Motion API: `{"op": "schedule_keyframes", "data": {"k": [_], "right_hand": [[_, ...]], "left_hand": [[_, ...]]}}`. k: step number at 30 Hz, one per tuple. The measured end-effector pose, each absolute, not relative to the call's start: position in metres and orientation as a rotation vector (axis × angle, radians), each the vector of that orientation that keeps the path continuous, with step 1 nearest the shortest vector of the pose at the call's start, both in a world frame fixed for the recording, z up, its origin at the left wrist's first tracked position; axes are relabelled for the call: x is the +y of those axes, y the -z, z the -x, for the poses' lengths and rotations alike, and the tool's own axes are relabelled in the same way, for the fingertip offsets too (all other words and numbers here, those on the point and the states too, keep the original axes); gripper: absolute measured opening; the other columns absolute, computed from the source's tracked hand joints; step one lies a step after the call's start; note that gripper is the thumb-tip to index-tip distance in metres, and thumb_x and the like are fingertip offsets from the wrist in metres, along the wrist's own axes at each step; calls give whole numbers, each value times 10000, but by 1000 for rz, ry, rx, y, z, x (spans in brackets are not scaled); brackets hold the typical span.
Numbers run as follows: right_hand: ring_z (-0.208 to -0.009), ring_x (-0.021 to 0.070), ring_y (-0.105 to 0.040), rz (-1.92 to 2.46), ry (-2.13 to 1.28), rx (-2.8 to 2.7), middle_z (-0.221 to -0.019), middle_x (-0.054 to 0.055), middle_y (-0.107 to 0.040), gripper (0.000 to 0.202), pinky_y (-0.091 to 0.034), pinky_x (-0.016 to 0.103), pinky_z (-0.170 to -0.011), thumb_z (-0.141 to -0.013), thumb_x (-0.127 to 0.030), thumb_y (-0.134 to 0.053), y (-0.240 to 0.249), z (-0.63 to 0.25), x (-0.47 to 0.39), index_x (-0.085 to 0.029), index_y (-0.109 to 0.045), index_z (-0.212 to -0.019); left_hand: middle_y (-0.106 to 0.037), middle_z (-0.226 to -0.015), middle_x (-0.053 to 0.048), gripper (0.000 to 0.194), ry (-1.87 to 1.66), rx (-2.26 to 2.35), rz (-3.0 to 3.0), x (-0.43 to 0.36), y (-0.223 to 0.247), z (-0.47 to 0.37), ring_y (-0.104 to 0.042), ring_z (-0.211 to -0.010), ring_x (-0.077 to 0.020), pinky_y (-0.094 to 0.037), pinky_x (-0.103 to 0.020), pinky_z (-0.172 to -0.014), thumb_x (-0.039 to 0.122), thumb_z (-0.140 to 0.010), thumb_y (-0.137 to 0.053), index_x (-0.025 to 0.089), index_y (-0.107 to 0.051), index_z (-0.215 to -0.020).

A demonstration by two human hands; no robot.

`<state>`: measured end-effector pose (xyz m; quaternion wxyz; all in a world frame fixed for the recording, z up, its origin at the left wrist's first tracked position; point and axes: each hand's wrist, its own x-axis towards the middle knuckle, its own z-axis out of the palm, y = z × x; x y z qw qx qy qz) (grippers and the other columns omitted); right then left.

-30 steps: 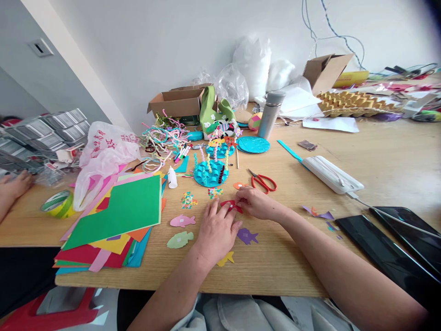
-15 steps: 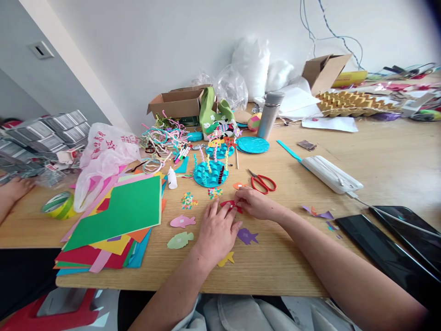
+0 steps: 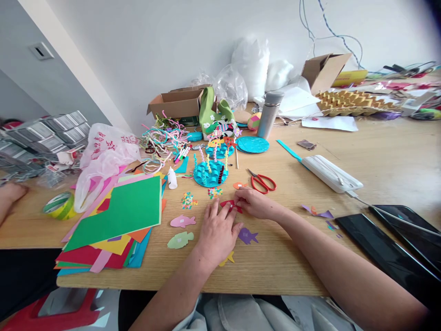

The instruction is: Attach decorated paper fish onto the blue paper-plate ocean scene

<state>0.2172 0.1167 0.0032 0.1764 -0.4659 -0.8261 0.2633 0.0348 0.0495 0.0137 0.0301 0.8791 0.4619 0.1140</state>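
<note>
My left hand (image 3: 218, 234) lies palm down with fingers spread, its fingertips touching a red paper fish (image 3: 227, 203) on the table. At the fish's right end, the fingers of my right hand (image 3: 246, 201) are pinched together; whatever they hold is hidden. An orange fish (image 3: 239, 185) lies just beyond them. Left of my left hand are a pink fish (image 3: 182, 221) and a green fish (image 3: 180, 240). A purple fish (image 3: 248, 236) rests to its right, and a yellow fish (image 3: 227, 259) is partly covered by it.
Red-handled scissors (image 3: 262, 182) lie past my right hand. Beyond are a blue disc with curly stems (image 3: 211, 174), a glue bottle (image 3: 172, 178) and a flask (image 3: 270, 115). Coloured paper (image 3: 120, 216) is stacked left; black devices (image 3: 382, 248) lie right. Another person's hand (image 3: 12, 193) rests far left.
My hands have barely moved around the red fish. The other person's hand at the far left has drawn back slightly to the left.
</note>
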Motion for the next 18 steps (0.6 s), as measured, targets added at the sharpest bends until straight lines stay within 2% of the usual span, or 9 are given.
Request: {"op": "schedule_keyframes", "data": {"k": [18], "right_hand": [[-682, 147, -528, 1326, -778, -2301, -702, 41, -615, 162, -378, 239, -621, -750, -40, -487, -2, -217, 118, -155, -584, -690]], "left_hand": [[-534, -1350, -55, 437, -354, 1425, -2713, 50, -12, -34, -291, -1373, -313, -321, -522, -1114, 451, -958, -365, 222, -551, -1280]]}}
